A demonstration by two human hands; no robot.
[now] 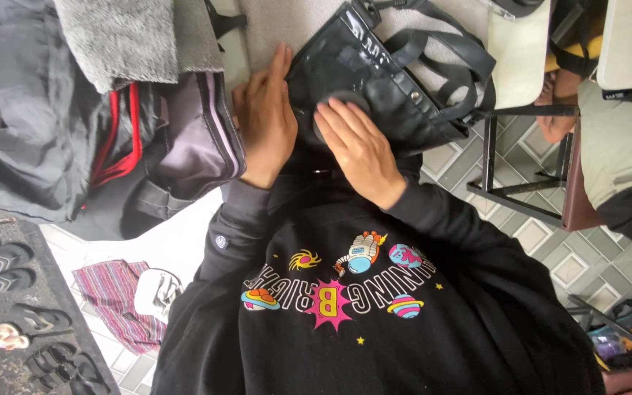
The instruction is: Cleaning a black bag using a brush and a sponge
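Both your hands are lying flat, fingers apart: left hand [263, 121] beside the black bag [374, 84], right hand [356, 146] pressing it.

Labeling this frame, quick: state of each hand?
Left hand: open, flat beside the black tote bag.
Right hand: open, palm down on the round dark pad, gripping nothing.

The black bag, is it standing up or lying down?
Lying down. The black bag lies flat on its side, straps flopped out beside it, with the left hand and right hand pressing on top.
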